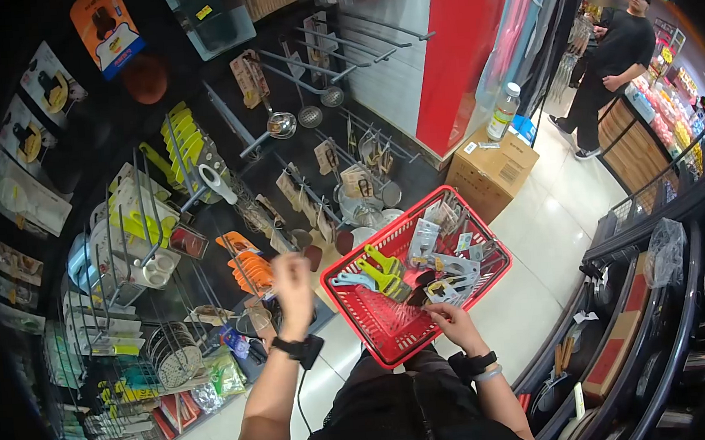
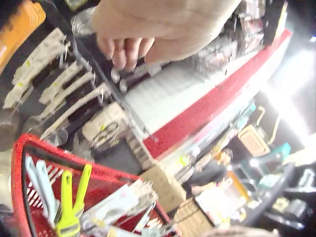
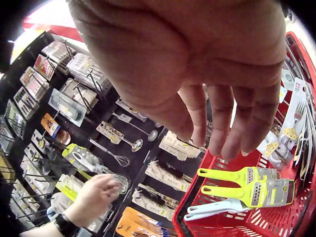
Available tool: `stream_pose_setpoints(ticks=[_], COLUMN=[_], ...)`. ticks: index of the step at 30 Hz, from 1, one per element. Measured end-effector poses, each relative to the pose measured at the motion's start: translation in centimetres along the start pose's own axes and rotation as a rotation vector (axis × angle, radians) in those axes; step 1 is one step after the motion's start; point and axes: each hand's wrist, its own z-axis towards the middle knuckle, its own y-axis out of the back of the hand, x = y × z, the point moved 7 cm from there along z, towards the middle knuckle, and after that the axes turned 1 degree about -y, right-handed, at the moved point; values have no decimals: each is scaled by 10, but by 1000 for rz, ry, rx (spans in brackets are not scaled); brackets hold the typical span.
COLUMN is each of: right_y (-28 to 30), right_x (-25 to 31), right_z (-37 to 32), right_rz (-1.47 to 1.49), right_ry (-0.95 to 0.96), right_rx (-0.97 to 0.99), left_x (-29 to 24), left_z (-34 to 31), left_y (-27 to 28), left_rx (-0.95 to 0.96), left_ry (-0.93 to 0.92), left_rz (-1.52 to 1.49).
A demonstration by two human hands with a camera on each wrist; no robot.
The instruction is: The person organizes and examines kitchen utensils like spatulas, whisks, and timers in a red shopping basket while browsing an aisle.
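A red shopping basket (image 1: 369, 315) sits in front of the person's legs. Inside are lime-green-handled graters (image 3: 261, 193), light-blue-handled tools (image 3: 217, 209) and several carded packs, some with forks (image 3: 299, 111). My right hand (image 1: 456, 327) is over the basket's near side, its fingers bent downward beside the packs; no held thing shows. Raised left of the basket, my left hand (image 1: 294, 293) is blurred in the head view. Its fingers (image 2: 129, 52) hang loosely curled with nothing visible in them. Orange-handled utensils (image 1: 250, 268) hang nearby on the rack.
Ladles and skimmers (image 1: 310, 115) hang from metal hooks that stick out ahead. A cardboard box (image 1: 492, 169) with a bottle (image 1: 504, 111) stands beyond the basket. Shelves of pans (image 1: 578, 351) line the right side. A person (image 1: 615, 54) in black stands in the aisle.
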Motion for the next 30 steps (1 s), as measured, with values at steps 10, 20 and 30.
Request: stream_pose_setpoints(ticks=[10, 20, 30], right_y=[30, 67, 58], right_x=[-14, -44, -46], right_z=[-22, -43, -16], right_rz=[-77, -11, -12], right_ry=[-110, -194, -127], right_rx=[-91, -161, -43], left_x=[172, 159, 180], left_z=[-108, -123, -162], left_y=[-228, -270, -261], left_rx=[362, -101, 170], left_ry=[731, 1296, 622], left_rz=[28, -320, -112])
